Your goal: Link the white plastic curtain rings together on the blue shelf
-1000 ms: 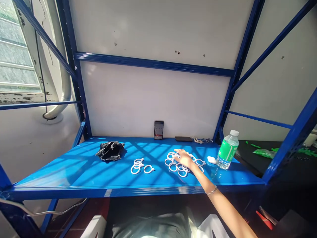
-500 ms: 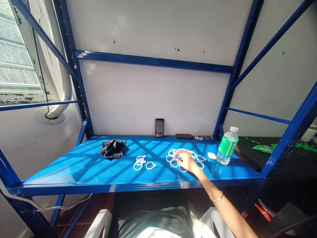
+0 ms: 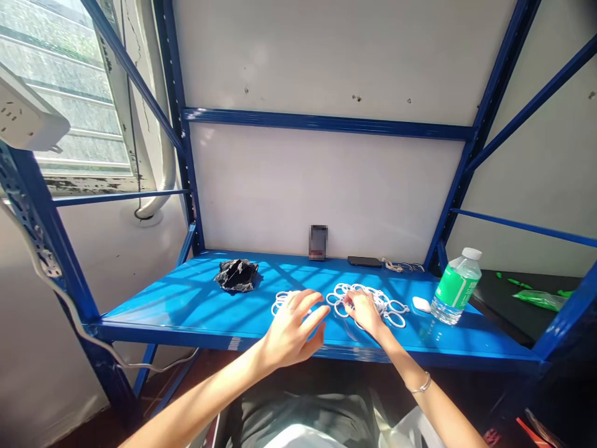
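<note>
A pile of white rings (image 3: pixel 396 309) lies on the blue tabletop (image 3: pixel 168 311), several of them overlapping. My right hand (image 3: pixel 364 310) reaches into its left part, fingers bent and closed around the edge of a white ring; the fingertips are partly hidden. Closer to me, my left hand (image 3: pixel 298 330) hovers over the table's front with its fingers apart and nothing in them. It partly covers a smaller group of white rings (image 3: pixel 278 301) to the left of the pile.
A crumpled black plastic bag (image 3: pixel 237 275) lies at the left. To the right stand a white case (image 3: pixel 421 304) and a water bottle (image 3: pixel 456 287) with a green label. Along the back are a small dark upright box (image 3: pixel 318 242), a black phone-like slab (image 3: pixel 364 261) and a coiled cable (image 3: pixel 396 266).
My left hand has come into view from below and now hangs before the smaller ring group. My right hand stays at the pile. The view has turned left.
</note>
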A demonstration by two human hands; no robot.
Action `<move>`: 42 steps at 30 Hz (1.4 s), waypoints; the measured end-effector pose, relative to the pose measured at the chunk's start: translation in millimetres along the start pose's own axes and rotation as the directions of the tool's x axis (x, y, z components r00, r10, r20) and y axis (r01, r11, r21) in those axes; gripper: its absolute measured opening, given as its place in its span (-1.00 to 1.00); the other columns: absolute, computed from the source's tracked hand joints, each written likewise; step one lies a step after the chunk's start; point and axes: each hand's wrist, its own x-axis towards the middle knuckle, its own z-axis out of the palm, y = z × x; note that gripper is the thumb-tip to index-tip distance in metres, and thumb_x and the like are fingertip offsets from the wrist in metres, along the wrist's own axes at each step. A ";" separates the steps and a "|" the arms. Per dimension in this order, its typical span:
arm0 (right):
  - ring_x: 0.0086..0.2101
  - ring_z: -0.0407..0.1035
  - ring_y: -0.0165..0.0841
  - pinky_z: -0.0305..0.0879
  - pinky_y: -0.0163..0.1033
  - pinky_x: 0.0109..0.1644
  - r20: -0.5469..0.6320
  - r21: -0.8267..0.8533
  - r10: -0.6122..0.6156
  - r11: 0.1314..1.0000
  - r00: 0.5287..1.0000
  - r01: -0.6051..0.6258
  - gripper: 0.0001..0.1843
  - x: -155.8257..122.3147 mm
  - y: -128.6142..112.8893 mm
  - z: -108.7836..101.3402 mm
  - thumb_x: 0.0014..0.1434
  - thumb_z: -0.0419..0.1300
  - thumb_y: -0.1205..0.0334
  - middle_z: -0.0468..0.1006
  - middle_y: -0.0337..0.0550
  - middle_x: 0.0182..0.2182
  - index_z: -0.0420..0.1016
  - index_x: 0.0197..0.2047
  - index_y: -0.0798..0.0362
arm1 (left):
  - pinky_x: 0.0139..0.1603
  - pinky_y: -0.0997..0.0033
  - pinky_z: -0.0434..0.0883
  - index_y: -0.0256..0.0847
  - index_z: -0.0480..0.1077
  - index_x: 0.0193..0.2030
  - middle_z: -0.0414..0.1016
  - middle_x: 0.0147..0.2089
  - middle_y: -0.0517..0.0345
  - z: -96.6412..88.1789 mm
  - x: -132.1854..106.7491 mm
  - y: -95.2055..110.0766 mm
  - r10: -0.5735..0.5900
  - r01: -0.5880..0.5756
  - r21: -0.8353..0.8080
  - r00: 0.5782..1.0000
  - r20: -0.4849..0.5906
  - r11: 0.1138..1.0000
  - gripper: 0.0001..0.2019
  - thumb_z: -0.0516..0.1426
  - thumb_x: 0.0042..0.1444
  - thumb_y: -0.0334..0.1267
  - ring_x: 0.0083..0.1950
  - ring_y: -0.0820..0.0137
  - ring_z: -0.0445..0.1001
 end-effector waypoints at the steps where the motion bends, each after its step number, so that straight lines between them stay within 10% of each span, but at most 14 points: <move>1: -0.15 0.40 -0.13 0.20 0.05 0.01 -0.028 0.008 -0.004 1.000 1.000 0.004 -0.85 0.4 -1.5 -0.8 0.16 0.03 0.31 0.55 -0.08 -0.30 0.43 -0.35 0.03 | 0.04 0.14 0.46 -0.13 0.26 0.19 0.33 0.18 -0.06 7.7 -1.2 -2.0 -0.033 0.034 -0.019 0.998 0.059 0.999 -0.64 0.05 0.25 -0.25 0.16 0.18 0.36; 5: -0.23 0.41 -0.16 0.28 -0.04 -0.10 -0.122 0.213 0.001 0.977 0.993 0.026 -0.81 -1.5 -14.7 -1.2 0.22 -0.03 0.18 0.52 -0.09 -0.32 0.35 -0.34 0.00 | -0.01 0.13 0.49 -0.02 0.14 0.27 0.22 0.26 -0.08 53.4 -14.3 -17.6 -0.185 0.223 -0.103 0.938 0.293 0.969 -0.51 0.09 0.22 -0.14 0.22 0.08 0.31; 11: -0.47 0.38 -0.29 0.31 -0.20 -0.35 -0.035 0.497 -0.032 0.866 0.999 0.045 -0.81 -14.3 -46.5 16.3 0.21 0.02 0.08 0.44 -0.23 -0.50 0.30 -0.38 -0.04 | -0.02 0.20 0.43 -0.15 0.31 0.00 0.41 -0.03 -0.01 94.1 -50.5 -31.2 -0.174 0.205 -0.151 0.965 0.197 0.967 -0.78 0.02 0.28 -0.15 0.01 0.24 0.41; 16: -0.42 0.40 -0.31 0.32 -0.23 -0.31 0.003 0.575 -0.078 0.816 0.997 0.062 -0.71 -23.0 -51.1 17.8 0.27 -0.02 -0.01 0.46 -0.22 -0.45 0.36 -0.35 -0.04 | -0.23 0.39 0.36 -0.20 0.36 -0.23 0.41 -0.24 0.08 82.1 -49.7 -27.5 -0.211 0.301 -0.297 0.931 0.299 0.906 -0.71 -0.02 0.30 -0.04 -0.22 0.36 0.37; 27: -0.42 0.39 -0.35 0.33 -0.25 -0.28 0.101 0.750 -0.133 0.662 0.986 0.012 -0.57 -23.4 -43.4 20.0 0.28 -0.02 -0.15 0.48 -0.21 -0.46 0.38 -0.35 0.03 | -0.38 0.50 0.24 -0.28 0.42 -0.32 0.39 -0.41 0.17 65.2 -33.7 -32.4 -0.395 0.611 -0.624 0.791 0.467 0.487 -0.61 0.04 0.22 0.05 -0.38 0.46 0.31; 42: -0.49 0.34 -0.40 0.27 -0.30 -0.37 0.169 0.838 -0.139 0.541 0.976 -0.068 -0.56 -22.7 -39.9 24.9 0.23 0.06 -0.19 0.44 -0.24 -0.52 0.40 -0.37 0.04 | -0.35 0.50 0.32 -0.26 0.43 -0.25 0.41 -0.30 0.12 62.8 -34.0 -33.0 -0.442 0.635 -0.635 0.769 0.462 0.440 -0.62 0.09 0.17 0.08 -0.31 0.44 0.35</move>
